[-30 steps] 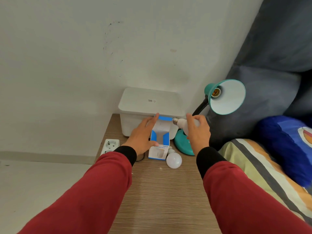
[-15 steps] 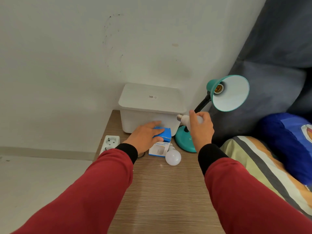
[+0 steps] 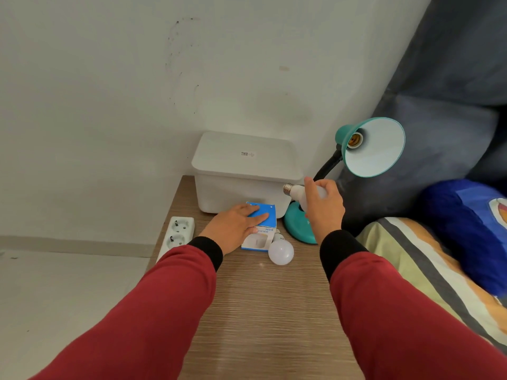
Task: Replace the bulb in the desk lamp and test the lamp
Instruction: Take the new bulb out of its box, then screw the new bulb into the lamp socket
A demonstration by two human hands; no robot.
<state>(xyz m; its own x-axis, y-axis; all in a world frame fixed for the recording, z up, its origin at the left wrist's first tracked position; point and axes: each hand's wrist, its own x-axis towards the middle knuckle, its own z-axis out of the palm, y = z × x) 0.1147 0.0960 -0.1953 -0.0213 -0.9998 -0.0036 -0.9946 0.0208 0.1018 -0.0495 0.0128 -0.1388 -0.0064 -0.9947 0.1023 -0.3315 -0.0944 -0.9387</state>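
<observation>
The right hand point(image 3: 323, 208) is wrapping its fingers around a white bulb point(image 3: 297, 192), hiding most of the glass so only the neck and the metal screw cap, pointing left, are showing. The left hand point(image 3: 236, 226) is lying flat with fingers together on the blue top of a small bulb box point(image 3: 262, 229), covering part of its print, which is too small to read. A second white bulb point(image 3: 281, 252) is lying on the wood-grain bench point(image 3: 263, 311), touching the box's near corner, its base tucked behind. The teal desk lamp point(image 3: 370, 146) is tilting its smooth cone shade toward the viewer, its brass socket bare; the right wrist is masking part of its round base. A matte white lidded bin point(image 3: 244, 171) is standing against the wall. A white power strip point(image 3: 177, 237) is hanging at the bench's left edge. The near bench is lying open between the red sleeves. A striped bedcover point(image 3: 428, 272) is crowding the right side.
</observation>
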